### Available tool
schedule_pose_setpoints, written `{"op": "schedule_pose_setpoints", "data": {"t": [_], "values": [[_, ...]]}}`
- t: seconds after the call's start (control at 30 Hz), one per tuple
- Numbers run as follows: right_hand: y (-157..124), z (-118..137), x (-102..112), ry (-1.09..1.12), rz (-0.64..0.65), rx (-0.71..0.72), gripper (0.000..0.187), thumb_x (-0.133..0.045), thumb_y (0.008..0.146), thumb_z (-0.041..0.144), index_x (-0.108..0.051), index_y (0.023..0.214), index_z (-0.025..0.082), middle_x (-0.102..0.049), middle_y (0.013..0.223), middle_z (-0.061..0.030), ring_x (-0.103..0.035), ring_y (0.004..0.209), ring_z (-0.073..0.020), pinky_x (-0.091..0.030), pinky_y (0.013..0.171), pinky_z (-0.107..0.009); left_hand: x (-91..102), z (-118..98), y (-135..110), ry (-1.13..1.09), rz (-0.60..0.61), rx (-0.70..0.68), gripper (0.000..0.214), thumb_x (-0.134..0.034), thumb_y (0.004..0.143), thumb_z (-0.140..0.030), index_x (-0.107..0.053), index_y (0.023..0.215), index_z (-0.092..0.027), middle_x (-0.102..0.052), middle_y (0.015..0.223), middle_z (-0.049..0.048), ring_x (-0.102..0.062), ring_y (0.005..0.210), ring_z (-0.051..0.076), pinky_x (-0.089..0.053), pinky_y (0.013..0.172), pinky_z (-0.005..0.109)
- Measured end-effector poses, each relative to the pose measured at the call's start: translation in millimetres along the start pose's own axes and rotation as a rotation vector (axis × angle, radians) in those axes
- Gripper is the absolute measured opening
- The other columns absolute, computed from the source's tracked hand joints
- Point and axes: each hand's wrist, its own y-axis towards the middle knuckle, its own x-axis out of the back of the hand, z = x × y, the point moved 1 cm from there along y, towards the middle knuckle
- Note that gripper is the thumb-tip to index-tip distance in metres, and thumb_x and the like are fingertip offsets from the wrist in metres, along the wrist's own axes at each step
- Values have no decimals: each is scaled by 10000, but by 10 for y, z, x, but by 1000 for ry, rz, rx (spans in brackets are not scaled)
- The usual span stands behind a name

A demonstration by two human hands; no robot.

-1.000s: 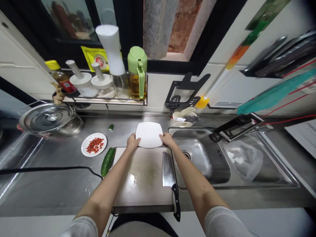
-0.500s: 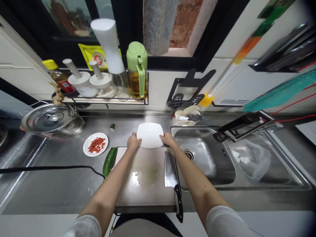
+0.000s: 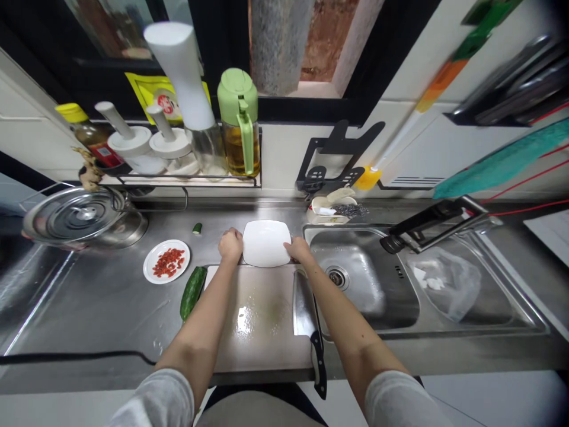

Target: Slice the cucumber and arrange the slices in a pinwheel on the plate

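Observation:
A white square plate with rounded corners [image 3: 265,244] rests at the far edge of the cutting board [image 3: 262,314]. My right hand [image 3: 299,249] grips its right rim, thumb on top and fingers hidden below. Beside the left rim, my left hand [image 3: 230,244] is curled closed, its thumb off the plate's surface; nothing shows in it. A kitchen knife [image 3: 304,305] lies along the wet board's right side, its black handle over the front edge. Along the board's left side is a cucumber [image 3: 192,292], partly behind my left forearm.
At left are a small plate of red berries [image 3: 168,263], a cucumber end [image 3: 197,228] and a lidded steel pot [image 3: 86,216]. The sink [image 3: 364,279] is at right, with a faucet [image 3: 438,228] and plastic bag [image 3: 457,290]. Behind stands a condiment rack [image 3: 191,181].
My left hand has moved slightly left, its thumb leaving the plate's rim, and its fingers have curled. My right hand stays on the plate. The camera view has shifted a little.

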Motion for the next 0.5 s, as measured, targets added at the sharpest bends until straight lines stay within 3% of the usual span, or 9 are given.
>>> {"op": "schedule_pose_setpoints", "data": {"t": [0.13,0.23,0.37,0.5], "values": [[6,29,3,-21,-31,-14,392,-539,863,377,-680,1083,84,-716,913,-169,-652,961,-261,-458,808,-280,123,170,-225,-172,-90,24,246,-453,887,-339,-648,914,-191,-694,839,84,-628,792,212,-413,691,283],[-29,48,33,-24,-69,-15,393,-549,854,378,-669,1086,84,-701,988,-183,-637,997,-267,-449,800,-281,161,216,-626,-336,-67,-35,255,-463,878,-377,-640,867,-194,-653,719,23,-579,668,159,-385,627,246],[-198,-15,96,17,-189,15,379,-483,889,390,-627,1126,131,-691,1033,-143,-628,984,-233,-430,787,-269,156,258,-1322,-460,75,-192,315,-427,889,-417,-629,786,-198,-607,664,-7,-524,605,127,-355,580,228],[-524,-332,71,235,-346,105,319,-469,870,385,-639,1015,157,-691,838,-67,-623,795,-183,-419,717,-243,122,469,-1857,-377,216,-356,349,-443,876,-454,-587,689,-197,-577,656,4,-513,614,134,-352,593,242]]}}
